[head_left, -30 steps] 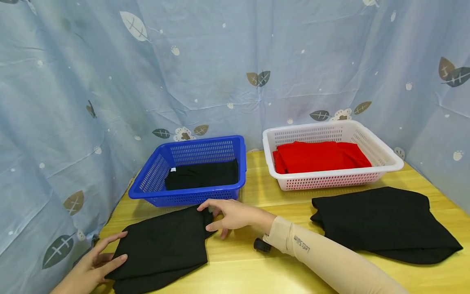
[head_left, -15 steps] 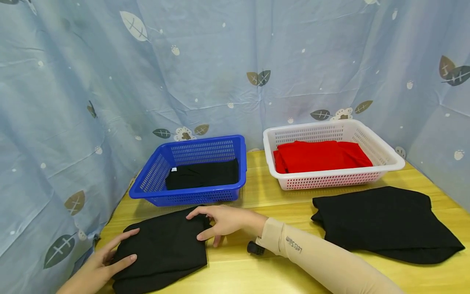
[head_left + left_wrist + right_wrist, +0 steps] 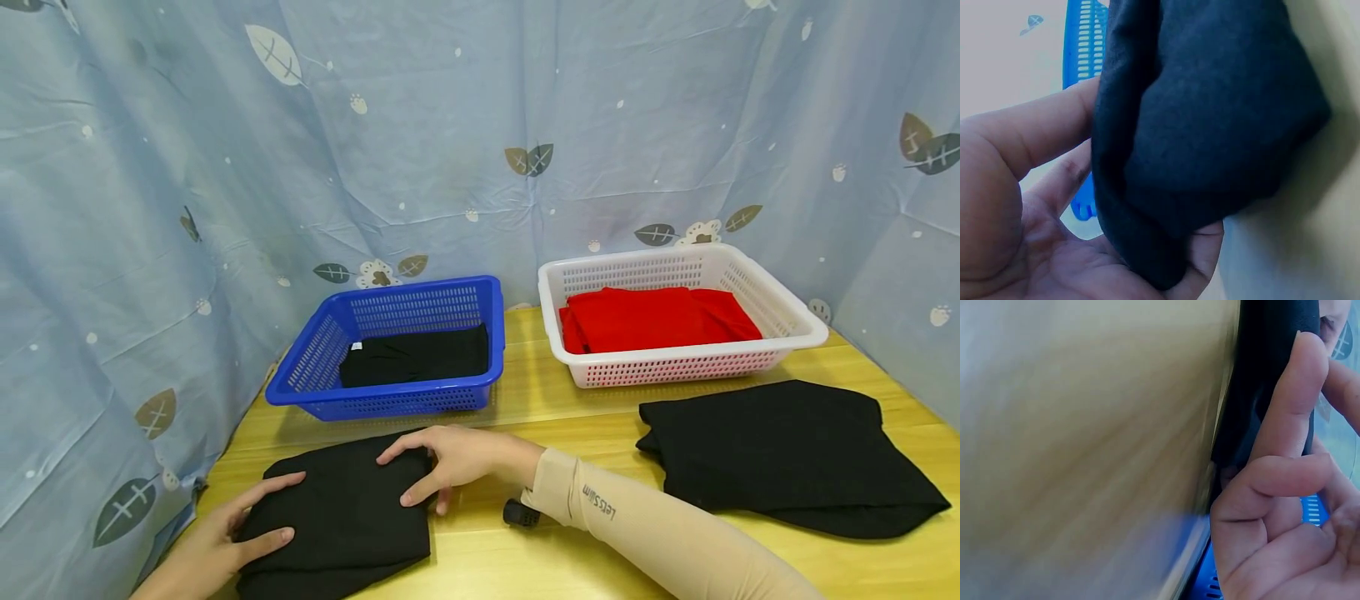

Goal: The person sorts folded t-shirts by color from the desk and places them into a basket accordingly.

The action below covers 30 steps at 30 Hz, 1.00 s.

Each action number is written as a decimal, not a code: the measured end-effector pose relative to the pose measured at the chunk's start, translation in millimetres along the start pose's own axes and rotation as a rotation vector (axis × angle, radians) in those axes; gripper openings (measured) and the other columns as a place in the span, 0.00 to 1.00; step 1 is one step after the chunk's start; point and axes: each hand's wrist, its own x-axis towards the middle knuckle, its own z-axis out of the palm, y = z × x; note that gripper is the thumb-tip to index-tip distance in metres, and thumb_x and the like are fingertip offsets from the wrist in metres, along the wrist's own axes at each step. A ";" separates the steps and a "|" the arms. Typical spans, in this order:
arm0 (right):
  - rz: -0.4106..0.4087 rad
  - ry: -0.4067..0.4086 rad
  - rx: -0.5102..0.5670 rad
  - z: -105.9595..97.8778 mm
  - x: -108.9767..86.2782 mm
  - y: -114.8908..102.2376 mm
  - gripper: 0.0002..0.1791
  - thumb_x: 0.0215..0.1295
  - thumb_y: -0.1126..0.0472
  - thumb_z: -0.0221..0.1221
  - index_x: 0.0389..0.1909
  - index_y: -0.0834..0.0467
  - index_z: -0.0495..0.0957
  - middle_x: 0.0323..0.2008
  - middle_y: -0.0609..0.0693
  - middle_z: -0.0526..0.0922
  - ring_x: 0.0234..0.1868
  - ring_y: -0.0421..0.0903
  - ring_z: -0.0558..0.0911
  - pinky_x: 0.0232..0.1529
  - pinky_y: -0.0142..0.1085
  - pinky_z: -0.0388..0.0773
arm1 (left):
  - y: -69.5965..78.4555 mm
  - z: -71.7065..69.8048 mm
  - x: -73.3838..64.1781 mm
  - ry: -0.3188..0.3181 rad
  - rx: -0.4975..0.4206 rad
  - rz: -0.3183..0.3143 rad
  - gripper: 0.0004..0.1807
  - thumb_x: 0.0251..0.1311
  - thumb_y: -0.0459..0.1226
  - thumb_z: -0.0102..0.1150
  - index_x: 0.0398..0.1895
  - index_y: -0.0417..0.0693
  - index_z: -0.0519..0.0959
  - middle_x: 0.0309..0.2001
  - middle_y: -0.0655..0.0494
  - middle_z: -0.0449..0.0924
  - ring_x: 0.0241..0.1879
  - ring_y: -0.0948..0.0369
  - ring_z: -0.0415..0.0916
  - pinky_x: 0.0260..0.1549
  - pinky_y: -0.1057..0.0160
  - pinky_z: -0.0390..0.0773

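A folded black garment (image 3: 345, 508) lies on the table in front of the blue basket. My left hand (image 3: 225, 537) grips its left side, thumb and forefinger on top; the left wrist view has other fingers curled beneath the black cloth (image 3: 1222, 119). At the right side my right hand (image 3: 453, 461) holds the garment, thumb and forefinger over the top. In the right wrist view, the fingers (image 3: 1291, 406) are bent against its dark edge (image 3: 1279, 344), and some fingertips are hidden.
The blue basket (image 3: 390, 400) holds folded black cloth (image 3: 420, 354). A white basket (image 3: 675, 367) at the back right contains red cloth (image 3: 652, 321). Another black garment (image 3: 780, 454) lies on the table (image 3: 585, 558) at right. A blue patterned curtain (image 3: 450, 125) hangs behind.
My left hand has moved right, pushing the garment's left side along. My right hand has come left onto the garment's right edge, and the garment has shifted slightly right.
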 end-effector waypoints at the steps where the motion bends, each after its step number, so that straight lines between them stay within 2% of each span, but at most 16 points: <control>1: 0.003 -0.003 0.006 0.4 -0.3 -0.3 0.31 0.70 0.59 0.73 0.72 0.41 0.78 0.59 0.50 0.82 0.22 0.43 0.88 0.32 0.38 0.89 | 0.9 0.7 0.7 0.001 0.000 -0.008 0.39 0.76 0.40 0.64 0.83 0.40 0.61 0.77 0.23 0.61 0.54 0.81 0.78 0.46 0.66 0.85; 4: 0.008 -0.008 0.011 1.4 -1.3 -1.3 0.32 0.69 0.59 0.73 0.71 0.40 0.78 0.70 0.50 0.76 0.22 0.43 0.88 0.35 0.37 0.89 | 3.2 3.3 2.4 0.010 0.000 -0.035 0.39 0.74 0.41 0.66 0.83 0.42 0.62 0.77 0.24 0.63 0.54 0.78 0.79 0.46 0.66 0.85; 7: 0.009 0.000 0.001 1.8 -2.2 -2.1 0.32 0.67 0.59 0.74 0.71 0.40 0.79 0.74 0.49 0.73 0.22 0.42 0.88 0.37 0.35 0.89 | 5.1 5.9 4.2 0.004 -0.026 -0.048 0.40 0.74 0.41 0.66 0.83 0.43 0.62 0.78 0.24 0.61 0.55 0.77 0.80 0.47 0.65 0.85; 15: 0.019 0.034 -0.006 1.1 -5.3 -1.2 0.31 0.64 0.60 0.76 0.68 0.39 0.81 0.69 0.46 0.75 0.20 0.42 0.86 0.33 0.32 0.86 | 8.4 11.9 11.0 -0.076 -0.123 0.022 0.38 0.78 0.38 0.61 0.84 0.40 0.59 0.79 0.21 0.56 0.56 0.83 0.76 0.50 0.67 0.84; 19: 0.023 0.042 -0.006 0.4 -7.3 -0.3 0.32 0.63 0.60 0.77 0.67 0.40 0.82 0.67 0.45 0.76 0.19 0.42 0.85 0.30 0.31 0.85 | 9.1 11.9 14.4 -0.134 -0.165 0.032 0.38 0.80 0.38 0.58 0.85 0.39 0.56 0.80 0.20 0.53 0.58 0.84 0.76 0.53 0.69 0.83; 23: 0.032 0.052 0.006 0.8 -8.4 0.4 0.32 0.62 0.61 0.78 0.66 0.41 0.82 0.65 0.44 0.77 0.18 0.43 0.82 0.28 0.31 0.84 | 8.9 11.6 16.9 -0.183 -0.213 0.017 0.36 0.82 0.38 0.55 0.85 0.38 0.55 0.79 0.20 0.56 0.58 0.82 0.78 0.53 0.69 0.83; 26: 0.032 0.058 0.010 1.2 -9.2 0.9 0.32 0.62 0.62 0.78 0.66 0.41 0.83 0.64 0.44 0.78 0.17 0.43 0.81 0.26 0.31 0.83 | 8.9 11.9 17.4 -0.187 -0.222 -0.012 0.36 0.81 0.39 0.56 0.85 0.39 0.57 0.78 0.22 0.59 0.56 0.81 0.79 0.52 0.69 0.83; 30: 0.027 0.062 0.015 1.0 -11.1 1.0 0.32 0.61 0.63 0.78 0.66 0.42 0.83 0.64 0.44 0.77 0.17 0.42 0.81 0.26 0.30 0.82 | 10.2 13.5 17.8 -0.157 -0.201 -0.025 0.36 0.80 0.40 0.59 0.84 0.39 0.59 0.78 0.24 0.60 0.55 0.80 0.78 0.52 0.69 0.83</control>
